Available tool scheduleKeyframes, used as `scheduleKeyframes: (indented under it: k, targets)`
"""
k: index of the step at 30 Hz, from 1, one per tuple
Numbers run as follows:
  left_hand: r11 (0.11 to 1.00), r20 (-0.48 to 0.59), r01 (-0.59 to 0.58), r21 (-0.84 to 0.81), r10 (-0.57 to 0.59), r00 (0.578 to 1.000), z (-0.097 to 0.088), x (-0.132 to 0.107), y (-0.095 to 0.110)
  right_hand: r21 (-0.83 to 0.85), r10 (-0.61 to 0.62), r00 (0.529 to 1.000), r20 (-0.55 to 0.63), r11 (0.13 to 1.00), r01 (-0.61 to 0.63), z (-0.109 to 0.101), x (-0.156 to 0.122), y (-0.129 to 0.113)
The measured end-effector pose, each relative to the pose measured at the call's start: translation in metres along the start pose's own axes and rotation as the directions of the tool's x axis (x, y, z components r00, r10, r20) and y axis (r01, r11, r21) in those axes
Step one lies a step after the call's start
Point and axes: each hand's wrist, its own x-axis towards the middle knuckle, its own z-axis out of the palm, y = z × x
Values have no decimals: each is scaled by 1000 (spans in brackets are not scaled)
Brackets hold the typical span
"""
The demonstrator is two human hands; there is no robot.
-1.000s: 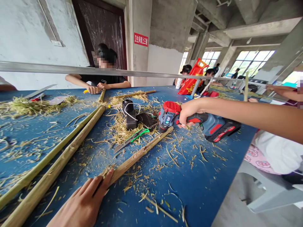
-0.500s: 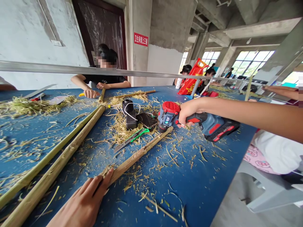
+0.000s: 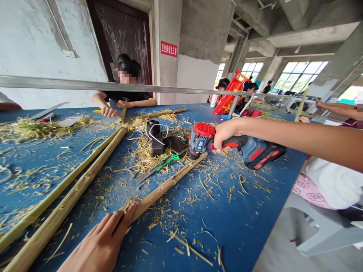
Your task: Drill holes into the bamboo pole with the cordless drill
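The far-right bamboo stick has tilted further. The right hand grips a drill; the left hand, open, presses one of four bamboo poles.

Cordless drill: glossy plastic body. Bamboo pole: rough, splintery. Tbl top: matt blue.

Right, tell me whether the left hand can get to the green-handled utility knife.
Probably yes: the left hand rests on the bamboo strip, and the knife lies close ahead, with only loose shavings between.
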Motion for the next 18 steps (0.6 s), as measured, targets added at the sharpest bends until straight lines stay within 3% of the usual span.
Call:
scheduleKeyframes:
  k: [11, 18]
  targets:
    - [999, 33, -4, 32, 3, 999, 3, -4, 0, -33, -23, 993, 116, 999, 27, -1, 14, 4]
    - [999, 20, 43, 4, -43, 999, 3, -6, 1, 36, -60, 992, 109, 998, 56, 5, 17, 5]
